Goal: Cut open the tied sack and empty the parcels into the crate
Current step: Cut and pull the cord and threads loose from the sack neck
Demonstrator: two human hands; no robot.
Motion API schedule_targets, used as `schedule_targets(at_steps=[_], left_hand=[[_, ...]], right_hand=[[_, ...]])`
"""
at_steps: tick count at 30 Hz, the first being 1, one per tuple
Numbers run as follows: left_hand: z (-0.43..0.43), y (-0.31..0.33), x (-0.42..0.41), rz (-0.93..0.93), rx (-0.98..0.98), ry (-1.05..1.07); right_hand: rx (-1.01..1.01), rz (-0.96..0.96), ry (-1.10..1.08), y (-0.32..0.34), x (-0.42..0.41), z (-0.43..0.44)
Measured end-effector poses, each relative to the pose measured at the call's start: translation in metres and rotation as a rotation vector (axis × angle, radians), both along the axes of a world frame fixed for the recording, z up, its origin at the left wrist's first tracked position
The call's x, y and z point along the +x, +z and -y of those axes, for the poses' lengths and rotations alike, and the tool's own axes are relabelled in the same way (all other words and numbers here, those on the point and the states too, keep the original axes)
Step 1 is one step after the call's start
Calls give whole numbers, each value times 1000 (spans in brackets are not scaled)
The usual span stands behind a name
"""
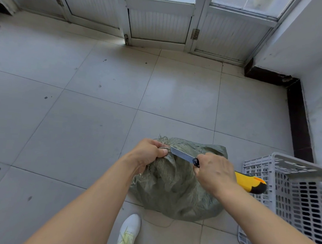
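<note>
A green woven sack (175, 186) stands on the tiled floor, its neck bunched and tied at the upper left. My left hand (148, 153) grips that tied neck in a fist. My right hand (213, 172) holds a yellow and black utility knife (250, 181), whose steel blade (181, 154) reaches left, with its tip at the tie beside my left thumb. A white perforated plastic crate (285, 163) stands to the right of the sack. The parcels are hidden inside the sack.
My white shoe (129, 233) is on the floor just below the sack. White panelled doors (158, 25) close the far side, and a white wall with a dark skirting (296, 118) runs along the right. Grey floor tiles (81, 117) spread to the left.
</note>
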State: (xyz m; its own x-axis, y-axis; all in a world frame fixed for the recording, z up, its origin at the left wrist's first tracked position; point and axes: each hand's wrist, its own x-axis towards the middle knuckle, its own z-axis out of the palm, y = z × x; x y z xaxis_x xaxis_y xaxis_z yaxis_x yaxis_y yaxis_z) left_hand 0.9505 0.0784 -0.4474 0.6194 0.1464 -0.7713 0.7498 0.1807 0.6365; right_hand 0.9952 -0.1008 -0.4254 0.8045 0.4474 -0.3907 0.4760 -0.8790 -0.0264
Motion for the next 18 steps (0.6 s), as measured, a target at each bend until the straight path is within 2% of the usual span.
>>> schedule_targets(at_steps=[18], left_hand=[[2,-2,-4,3,12,35]], right_hand=[[-12,56,23,-3,-5,2]])
